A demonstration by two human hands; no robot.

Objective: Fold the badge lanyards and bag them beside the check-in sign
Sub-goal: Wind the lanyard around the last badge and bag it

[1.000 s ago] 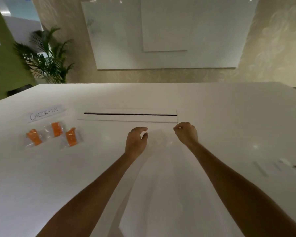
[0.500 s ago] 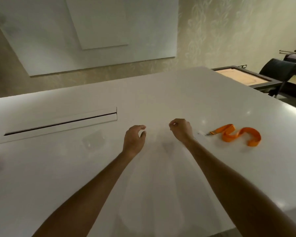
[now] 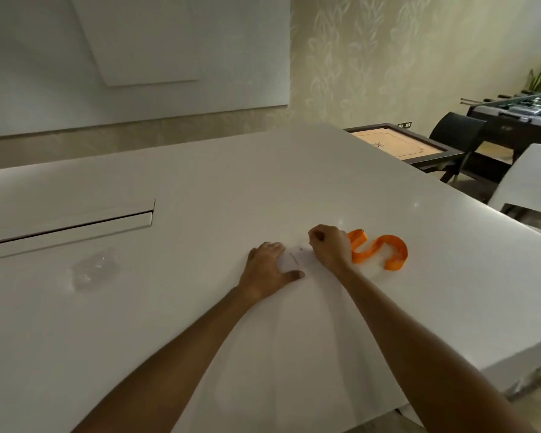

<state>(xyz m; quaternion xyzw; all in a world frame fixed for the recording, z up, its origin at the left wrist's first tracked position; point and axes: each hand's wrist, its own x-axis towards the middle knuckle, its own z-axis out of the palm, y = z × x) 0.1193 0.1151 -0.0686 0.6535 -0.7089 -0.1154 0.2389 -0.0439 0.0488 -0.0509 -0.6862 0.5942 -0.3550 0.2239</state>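
An orange lanyard (image 3: 379, 251) lies loosely curled in an S on the white table (image 3: 200, 189), just right of my right hand (image 3: 328, 248). Between my hands lies a thin, pale, flat clear bag (image 3: 294, 259) with small dark marks. My left hand (image 3: 267, 270) rests flat on its near left part, fingers spread. The fingers of my right hand are curled, thumb and forefinger pinching at the bag's far right edge. Another crumpled clear bag (image 3: 91, 270) lies alone further left. The check-in sign is out of view.
A long cable slot (image 3: 66, 228) with a raised lid runs across the table's left part. The table's right edge drops off beyond the lanyard, with a white chair (image 3: 531, 185), a carrom board (image 3: 397, 145) and a black chair (image 3: 456, 135) past it.
My view swung right, so the sign and the filled bags left the frame. Both hands moved right toward the lanyard. The left hand went from curled to flat on the table.
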